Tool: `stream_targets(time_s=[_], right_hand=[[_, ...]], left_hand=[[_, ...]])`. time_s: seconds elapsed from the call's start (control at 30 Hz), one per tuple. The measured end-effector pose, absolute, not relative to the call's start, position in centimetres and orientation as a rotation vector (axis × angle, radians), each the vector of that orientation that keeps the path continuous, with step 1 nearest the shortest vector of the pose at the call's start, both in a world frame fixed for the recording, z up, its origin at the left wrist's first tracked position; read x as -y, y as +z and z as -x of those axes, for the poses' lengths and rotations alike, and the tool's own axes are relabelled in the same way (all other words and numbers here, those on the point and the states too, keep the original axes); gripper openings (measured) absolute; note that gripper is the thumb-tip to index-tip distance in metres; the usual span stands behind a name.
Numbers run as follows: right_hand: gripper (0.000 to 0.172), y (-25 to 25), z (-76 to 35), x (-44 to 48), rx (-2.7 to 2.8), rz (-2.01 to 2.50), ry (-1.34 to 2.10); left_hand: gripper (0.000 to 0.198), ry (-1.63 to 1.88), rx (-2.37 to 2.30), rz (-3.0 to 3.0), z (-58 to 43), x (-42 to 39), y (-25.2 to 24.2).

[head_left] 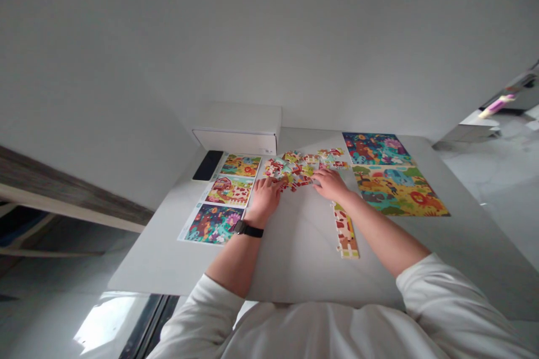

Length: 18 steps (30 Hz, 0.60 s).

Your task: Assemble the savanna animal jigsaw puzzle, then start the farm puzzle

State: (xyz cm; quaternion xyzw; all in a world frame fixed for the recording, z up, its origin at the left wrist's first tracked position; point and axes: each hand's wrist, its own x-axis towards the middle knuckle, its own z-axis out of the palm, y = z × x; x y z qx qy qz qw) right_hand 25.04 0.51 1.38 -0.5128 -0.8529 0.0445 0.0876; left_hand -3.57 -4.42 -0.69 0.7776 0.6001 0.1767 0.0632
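Loose jigsaw puzzle pieces (pixel 298 169) lie in a heap at the middle of the table. My left hand (pixel 266 195) rests at the heap's near left edge, fingers stretched forward and touching pieces. From the right, my right hand (pixel 330 184) reaches in, thumb and fingers apart over the pieces; no piece shows clearly in its grip. A joined strip of puzzle (pixel 346 233), with brown-and-cream patches, lies below my right wrist, partly hidden by the forearm. Next to my left hand is a reference sheet (pixel 197 214) printed with three pictures, the middle one a farm.
Two assembled puzzles, one dark (pixel 377 149) and one yellow with animals (pixel 398 190), lie on the right. A white box (pixel 236 140) stands against the wall at the back left. Before it lies a black phone (pixel 208 165). The white table (pixel 303 269) ends near my body.
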Motion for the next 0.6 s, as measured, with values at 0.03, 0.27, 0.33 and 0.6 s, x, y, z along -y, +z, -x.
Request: stream_targets(time_s=[0.03,0.27,0.33,0.6], right_hand=[[0.031,1.4,-25.2,-0.6,2.527,1.558,0.117],[0.027,1.6,-25.5,-1.3,2.457,1.698,0.015],[0.029,1.7,-25.6,-1.9,2.418,1.748,-0.033],[0.035,3.2,-25.9,-7.4,2.351,1.943,-0.009]], left_hand=[[0.051,0.532,-1.814,-2.356,3.6,4.4,-0.9],[0.053,0.570,-1.815,-2.354,3.3,4.4,-1.1],[0.050,0.610,-1.798,-2.343,3.2,4.5,-0.8],[0.039,0.482,-1.711,-2.389,3.0,4.6,-0.6]])
